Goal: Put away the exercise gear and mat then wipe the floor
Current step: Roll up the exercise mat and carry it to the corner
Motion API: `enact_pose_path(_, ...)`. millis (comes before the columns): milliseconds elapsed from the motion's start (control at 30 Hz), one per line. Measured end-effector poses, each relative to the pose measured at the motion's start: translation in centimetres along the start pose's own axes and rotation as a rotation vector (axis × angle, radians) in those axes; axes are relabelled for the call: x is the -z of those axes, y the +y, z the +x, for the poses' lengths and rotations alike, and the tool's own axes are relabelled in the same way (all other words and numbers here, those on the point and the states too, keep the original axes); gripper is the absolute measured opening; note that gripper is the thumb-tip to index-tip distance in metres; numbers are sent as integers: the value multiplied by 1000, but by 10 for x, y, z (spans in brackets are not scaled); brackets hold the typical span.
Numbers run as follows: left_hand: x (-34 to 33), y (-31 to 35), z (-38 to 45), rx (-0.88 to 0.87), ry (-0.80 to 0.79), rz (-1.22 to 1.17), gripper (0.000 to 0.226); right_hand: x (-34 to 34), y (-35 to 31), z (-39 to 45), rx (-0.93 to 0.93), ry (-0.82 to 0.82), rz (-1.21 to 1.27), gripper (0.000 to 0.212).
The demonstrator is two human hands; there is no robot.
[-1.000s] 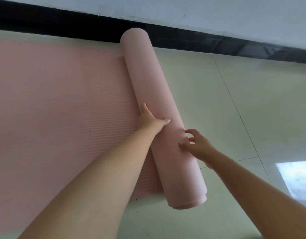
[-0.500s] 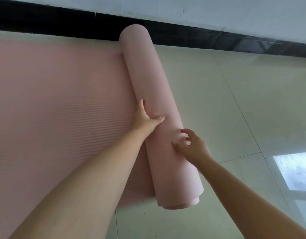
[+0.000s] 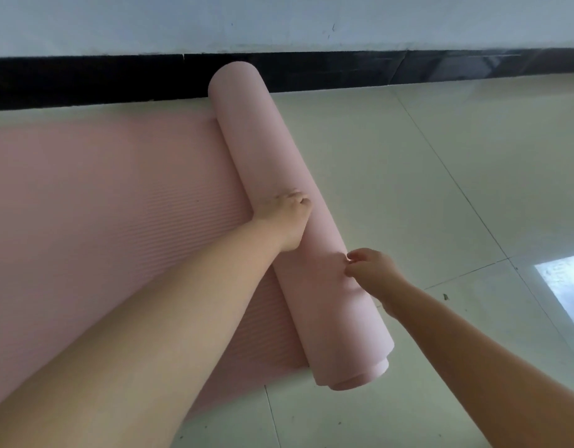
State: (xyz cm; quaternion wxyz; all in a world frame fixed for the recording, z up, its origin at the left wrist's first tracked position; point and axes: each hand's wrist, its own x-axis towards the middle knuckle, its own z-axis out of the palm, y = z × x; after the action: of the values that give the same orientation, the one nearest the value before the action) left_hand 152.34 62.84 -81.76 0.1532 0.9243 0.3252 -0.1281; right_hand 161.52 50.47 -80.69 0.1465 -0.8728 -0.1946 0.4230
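The left hand (image 3: 284,218) lay on the near flank of the rolled part of the pink mat (image 3: 289,202), its fingers curled over the curve where the roll met the flat, ribbed stretch of mat (image 3: 101,205) still spread on the floor. A second before, that hand's thumb had been splayed across the top of the roll; it had since tucked in and the hand had shifted around the side. The right hand (image 3: 371,268) touched the roll's far flank with bent fingertips, much as it had a second earlier, though whether it pinched the foam or merely pressed it could not be told. The roll had barely advanced, suggesting the hands were resetting their hold for the next turn, with most of the mat still to be rolled and the wiping not yet begun. The roll lay slantwise, its far end just beside the black skirting (image 3: 85,82) under a pale wall (image 3: 279,21). Glossy cream floor tiles (image 3: 441,189) carried a window's reflection (image 3: 567,286) and scattered specks of dirt (image 3: 445,296).
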Motion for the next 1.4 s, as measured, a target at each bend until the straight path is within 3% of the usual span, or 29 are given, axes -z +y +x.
enact_pose_path(100,14,-5,-10,26,-1,92,42,-10,-9,-16,44,-77,44,46)
enact_pose_path(300,21,-37,-35,116,-153,194,48,-28,-40,-31,70,-84,-82,57)
enact_pose_path(400,13,-55,-48,147,-95,174,47,-38,-57,-35,25,-188,-101,43)
enact_pose_path(467,4,-67,-54,153,-97,127,52,-46,-64,-35,24,-240,-158,19)
enact_pose_path(567,0,-77,-63,195,-83,99,50,-55,-70,-26,75,-228,-197,27)
enact_pose_path(633,1,-80,-68,226,-70,84,57,-60,-67,-20,100,-236,-181,18)
enact_pose_path(800,-3,-86,-84,312,-77,67,65,-75,-53,-23,238,-117,-131,37)
enact_pose_path(967,-5,-80,-91,363,-39,44,54,-83,-42,-32,288,-236,144,35)
enact_pose_path(1100,-2,-78,-93,497,-64,-24,60,-92,-37,-37,380,-248,108,42)
enact_pose_path(1233,-6,-89,-106,553,-111,-89,50,-98,-38,-37,370,-305,120,47)
enact_pose_path(1300,-4,-91,-113,593,-114,-81,49,-105,-41,-39,312,-286,91,19)
enact_pose_path(1333,-2,-89,-116,607,-121,-71,50,-107,-45,-44,258,-263,76,16)
enact_pose_path(1400,0,-85,-119,638,-129,-81,56,-113,-48,-50,188,-284,64,38)
